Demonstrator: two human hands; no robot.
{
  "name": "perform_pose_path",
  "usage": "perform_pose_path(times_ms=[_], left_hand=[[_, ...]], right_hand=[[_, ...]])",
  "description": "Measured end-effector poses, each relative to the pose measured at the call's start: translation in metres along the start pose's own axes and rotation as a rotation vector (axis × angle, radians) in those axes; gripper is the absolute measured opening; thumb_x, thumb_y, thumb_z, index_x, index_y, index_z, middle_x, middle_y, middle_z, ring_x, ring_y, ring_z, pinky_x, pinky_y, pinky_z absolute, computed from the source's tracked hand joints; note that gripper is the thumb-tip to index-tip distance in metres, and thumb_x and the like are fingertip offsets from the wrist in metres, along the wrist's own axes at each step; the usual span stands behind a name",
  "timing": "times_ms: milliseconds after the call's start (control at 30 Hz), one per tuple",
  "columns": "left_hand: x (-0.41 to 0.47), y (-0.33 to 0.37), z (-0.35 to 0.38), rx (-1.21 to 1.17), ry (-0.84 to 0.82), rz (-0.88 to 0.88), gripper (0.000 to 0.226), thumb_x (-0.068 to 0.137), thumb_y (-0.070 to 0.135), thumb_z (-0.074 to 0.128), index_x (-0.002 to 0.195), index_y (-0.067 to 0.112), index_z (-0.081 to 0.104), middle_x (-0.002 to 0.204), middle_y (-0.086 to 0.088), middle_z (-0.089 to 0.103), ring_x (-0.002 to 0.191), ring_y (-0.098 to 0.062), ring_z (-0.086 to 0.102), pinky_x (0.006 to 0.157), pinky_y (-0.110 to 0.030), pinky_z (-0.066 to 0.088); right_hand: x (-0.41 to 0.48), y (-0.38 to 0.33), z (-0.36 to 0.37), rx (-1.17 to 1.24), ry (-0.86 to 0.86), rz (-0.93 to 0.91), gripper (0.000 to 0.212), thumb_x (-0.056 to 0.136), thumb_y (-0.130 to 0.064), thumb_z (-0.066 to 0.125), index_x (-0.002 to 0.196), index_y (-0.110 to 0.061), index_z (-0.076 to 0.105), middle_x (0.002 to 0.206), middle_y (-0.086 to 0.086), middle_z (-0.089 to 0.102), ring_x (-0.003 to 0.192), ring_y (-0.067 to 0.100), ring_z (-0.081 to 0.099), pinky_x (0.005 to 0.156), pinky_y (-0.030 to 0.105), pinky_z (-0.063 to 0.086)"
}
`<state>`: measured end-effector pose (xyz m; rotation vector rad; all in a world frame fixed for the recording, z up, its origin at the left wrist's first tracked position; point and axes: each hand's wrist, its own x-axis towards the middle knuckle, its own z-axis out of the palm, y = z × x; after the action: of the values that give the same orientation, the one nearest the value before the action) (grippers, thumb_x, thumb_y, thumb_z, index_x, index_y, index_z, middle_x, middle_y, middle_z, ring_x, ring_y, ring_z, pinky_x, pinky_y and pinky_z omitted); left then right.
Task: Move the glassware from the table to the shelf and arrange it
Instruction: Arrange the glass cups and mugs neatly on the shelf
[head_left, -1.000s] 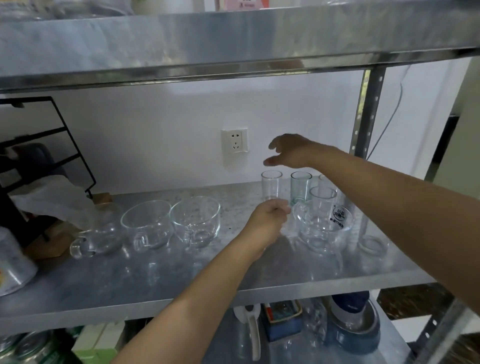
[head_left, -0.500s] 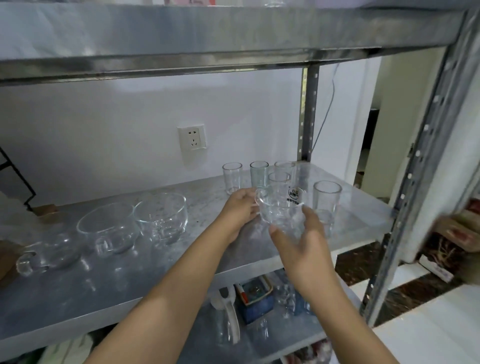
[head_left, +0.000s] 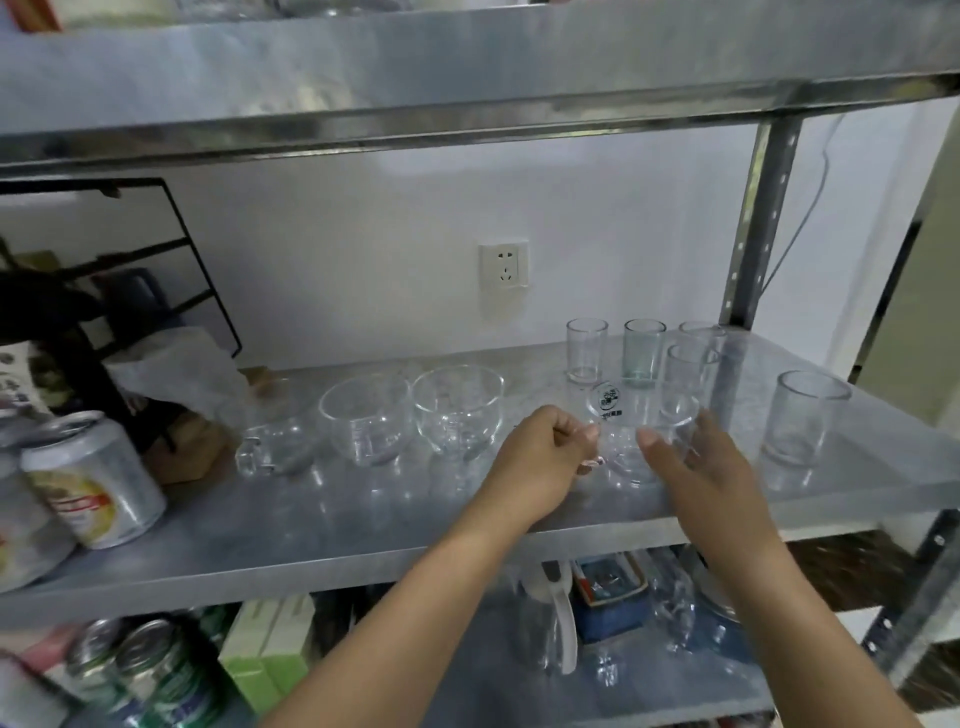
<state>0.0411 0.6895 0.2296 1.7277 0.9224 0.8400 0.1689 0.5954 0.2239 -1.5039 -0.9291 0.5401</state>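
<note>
A: Item: clear glass mug with printed round logo (head_left: 641, 415). Location: middle steel shelf (head_left: 363, 525), right of centre, towards front edge. Seated or just lifted: cannot tell. Left hand (head_left: 540, 460) curled tight round handle; right hand (head_left: 706, 467) spread against mug's right wall, fingers straight, not clamped.

B: Hazards?

A: Crowding. Tall clear tumbler (head_left: 691, 366) just behind, green-tinted tumbler (head_left: 644, 353) beside that, wide clear tumbler (head_left: 805, 415) near on right. Probable clink or topple on any careless sideways slide.

B: Others?

A: Slick steel under slick glass; possible skid towards edge if pushed off-centre. Round clear glass cup (head_left: 457, 410) near left knuckles; risk of knock on withdrawal.
</note>
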Motion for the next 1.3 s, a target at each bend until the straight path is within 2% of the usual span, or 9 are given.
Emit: perform_pose_path(times_ms=[133,300,467,600,767,1000,1133,1233,1300], left_hand=[[-0.014,-0.001,-0.010,0.005,0.008,0.007,0.022,0.096,0.034,0.055,0.092,0.014,0.064,0.091,0.004,0.074,0.072,-0.007,0.069,0.076,-0.031,0.053],[-0.012,-0.006,0.001,-0.042,0.086,0.001,0.018,0.091,0.030,0.064,0.079,0.018,0.063,0.087,-0.008,0.073,0.083,-0.025,0.071,0.087,-0.046,0.056],[-0.003,-0.008,0.005,-0.059,0.165,0.007,0.023,0.090,0.030,0.066,0.081,0.009,0.065,0.084,-0.012,0.072,0.083,-0.030,0.070,0.085,-0.049,0.055],[0.003,-0.008,0.005,-0.093,0.167,-0.006,0.024,0.091,0.026,0.065,0.086,0.003,0.066,0.082,-0.012,0.072,0.076,-0.024,0.068,0.086,-0.049,0.055],[0.001,-0.007,0.002,-0.156,0.132,-0.001,0.015,0.092,0.021,0.064,0.082,0.011,0.067,0.076,-0.004,0.068,0.074,-0.016,0.064,0.084,-0.039,0.055],[-0.004,-0.004,-0.007,-0.152,0.150,-0.007,0.011,0.093,0.016,0.063,0.087,0.010,0.069,0.082,-0.006,0.069,0.077,-0.017,0.065,0.084,-0.034,0.055],[-0.026,-0.010,-0.019,-0.051,0.153,-0.007,0.016,0.091,0.022,0.064,0.106,0.019,0.069,0.094,0.003,0.071,0.087,-0.013,0.070,0.089,-0.034,0.056],[-0.047,-0.016,-0.045,-0.010,0.295,0.045,0.009,0.088,0.021,0.067,0.092,0.029,0.069,0.082,0.010,0.070,0.077,-0.007,0.068,0.084,-0.033,0.057],[-0.057,-0.017,-0.065,-0.046,0.402,0.068,0.013,0.088,0.017,0.069,0.085,0.029,0.069,0.077,0.009,0.069,0.071,-0.008,0.065,0.080,-0.034,0.058]], right_hand=[[0.016,-0.004,0.015,0.123,-0.066,0.051,0.064,0.097,-0.037,0.057,0.152,-0.016,0.033,0.152,0.003,0.040,0.138,0.021,0.041,0.114,0.041,0.033],[0.041,-0.006,0.031,0.289,-0.189,0.261,0.055,0.094,-0.029,0.061,0.145,-0.016,0.044,0.132,0.012,0.059,0.108,0.024,0.063,0.104,0.047,0.047],[0.053,-0.008,0.042,0.398,-0.253,0.303,0.046,0.097,-0.023,0.059,0.140,-0.011,0.049,0.082,0.005,0.062,0.084,0.025,0.057,0.086,0.040,0.054],[0.056,-0.011,0.046,0.406,-0.230,0.297,0.044,0.097,-0.021,0.057,0.140,-0.018,0.050,0.096,0.003,0.065,0.083,0.022,0.065,0.086,0.039,0.056],[0.055,-0.012,0.048,0.390,-0.214,0.291,0.047,0.098,-0.023,0.056,0.144,-0.023,0.045,0.133,0.009,0.058,0.102,0.025,0.068,0.098,0.046,0.052],[0.049,-0.016,0.055,0.389,-0.214,0.264,0.041,0.099,-0.024,0.053,0.140,-0.027,0.049,0.123,0.008,0.064,0.091,0.021,0.068,0.092,0.042,0.055],[0.043,-0.008,0.050,0.147,-0.072,0.171,0.050,0.096,-0.034,0.057,0.144,-0.024,0.045,0.138,0.003,0.053,0.111,0.023,0.059,0.092,0.039,0.053],[0.029,-0.004,0.045,0.077,0.051,-0.004,0.037,0.093,-0.036,0.063,0.126,-0.020,0.058,0.119,-0.001,0.063,0.109,0.023,0.062,0.092,0.042,0.054],[0.019,-0.007,0.048,0.061,0.041,-0.052,0.028,0.091,-0.035,0.065,0.111,-0.016,0.065,0.102,0.001,0.068,0.093,0.020,0.066,0.076,0.034,0.056]])
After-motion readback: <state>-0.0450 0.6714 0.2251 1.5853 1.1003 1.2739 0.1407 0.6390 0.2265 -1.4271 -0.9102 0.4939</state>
